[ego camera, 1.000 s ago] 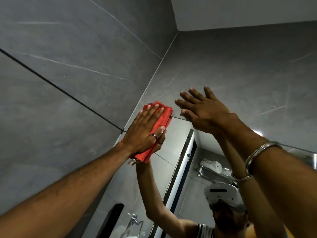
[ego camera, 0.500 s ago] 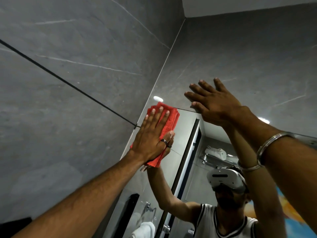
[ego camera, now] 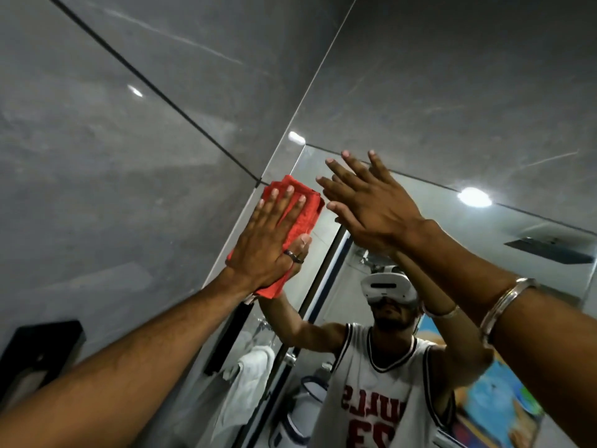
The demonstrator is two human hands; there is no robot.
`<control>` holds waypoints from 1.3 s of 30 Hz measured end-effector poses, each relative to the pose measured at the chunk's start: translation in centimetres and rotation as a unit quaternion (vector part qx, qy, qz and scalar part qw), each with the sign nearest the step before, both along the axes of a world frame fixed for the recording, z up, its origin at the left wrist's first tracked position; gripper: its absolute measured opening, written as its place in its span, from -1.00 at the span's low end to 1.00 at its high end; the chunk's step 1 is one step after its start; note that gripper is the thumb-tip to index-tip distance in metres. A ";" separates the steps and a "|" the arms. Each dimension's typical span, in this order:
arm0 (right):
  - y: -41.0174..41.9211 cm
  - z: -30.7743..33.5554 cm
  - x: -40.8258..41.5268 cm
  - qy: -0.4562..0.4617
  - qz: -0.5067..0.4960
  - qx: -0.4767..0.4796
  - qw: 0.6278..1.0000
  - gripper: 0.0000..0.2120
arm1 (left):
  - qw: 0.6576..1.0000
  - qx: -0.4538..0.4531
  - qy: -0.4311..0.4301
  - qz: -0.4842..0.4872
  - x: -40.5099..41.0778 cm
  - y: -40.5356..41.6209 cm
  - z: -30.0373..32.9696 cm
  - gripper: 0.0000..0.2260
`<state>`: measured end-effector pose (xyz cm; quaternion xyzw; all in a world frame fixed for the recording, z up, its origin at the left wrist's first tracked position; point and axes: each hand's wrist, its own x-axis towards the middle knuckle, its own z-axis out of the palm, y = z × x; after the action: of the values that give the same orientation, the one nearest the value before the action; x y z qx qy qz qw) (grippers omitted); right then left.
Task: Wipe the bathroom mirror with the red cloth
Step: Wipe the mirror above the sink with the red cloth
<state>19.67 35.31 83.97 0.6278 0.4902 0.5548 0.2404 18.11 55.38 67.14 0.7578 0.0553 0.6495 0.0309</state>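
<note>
The mirror (ego camera: pixel 484 253) hangs on the grey tiled wall in front of me, and I look up at its upper left corner. My left hand (ego camera: pixel 268 240) lies flat on the folded red cloth (ego camera: pixel 307 208) and presses it against the glass along the mirror's left edge, a little below the corner. My right hand (ego camera: pixel 365 202) is open with spread fingers, palm towards the glass just right of the cloth, fingertips at the mirror's top edge. It holds nothing. A metal bangle sits on my right wrist.
Grey tiled walls meet in a corner just left of the mirror. A black fixture (ego camera: pixel 38 350) is mounted low on the left wall. In the reflection I see a white towel (ego camera: pixel 245 376), a door frame and a person wearing a headset.
My view has tilted down, so more of the mirror shows. The cloth under my left hand has slid from the top corner down the left edge. My right hand stays near the top edge.
</note>
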 end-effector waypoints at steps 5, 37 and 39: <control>-1.4 -2.2 -0.1 0.013 -0.006 -0.005 1.000 -0.38 | 1.000 -0.003 0.014 0.009 -0.2 0.1 -5.6 -0.32; -9.0 -29.0 3.1 0.027 0.056 -0.047 0.997 -0.39 | 0.985 -0.168 -0.006 0.027 -1.2 -6.3 -34.9 -0.42; -10.2 -29.7 3.7 0.033 0.054 -0.045 0.997 -0.39 | 0.986 -0.169 -0.005 0.011 -1.1 -7.6 -34.9 -0.42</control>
<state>23.35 25.11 54.25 0.6073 0.5554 0.5231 0.2216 16.99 47.76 32.20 0.7378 0.1721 0.6349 0.1516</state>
